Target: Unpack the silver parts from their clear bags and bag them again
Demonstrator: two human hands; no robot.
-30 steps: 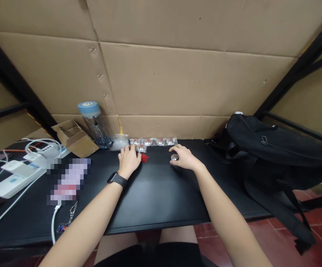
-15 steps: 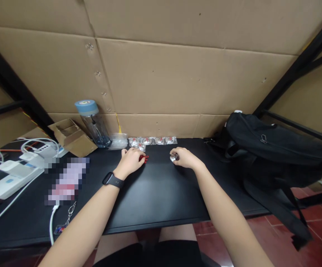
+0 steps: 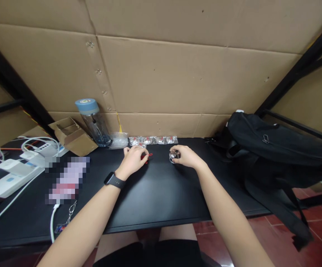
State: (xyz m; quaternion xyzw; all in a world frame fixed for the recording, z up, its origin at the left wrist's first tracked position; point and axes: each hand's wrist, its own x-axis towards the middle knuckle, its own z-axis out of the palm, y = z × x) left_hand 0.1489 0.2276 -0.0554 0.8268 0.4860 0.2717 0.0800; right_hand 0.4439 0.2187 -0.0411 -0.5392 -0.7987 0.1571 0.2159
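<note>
My left hand is closed with its fingers curled low over the black table. A red cord pokes out beside its fingertips, and the rest is hidden under the hand. To its right, my right hand grips a small, round, shiny silver metal object between thumb and fingers, at or just above the tabletop. Behind the hands lies a row of several clear packets with silvery contents and red bits. One more packet is partly covered by my left hand.
The black table ends against a cardboard wall. On the left are a blue-lidded bottle, an open cardboard box, clear plastic bags, a power strip with cables and a blurred-out phone-like item. A black backpack lies right.
The silver object has turned in my right fingers, showing more of its face and rim. My left hand has shifted slightly right, with more red cord sticking out.
</note>
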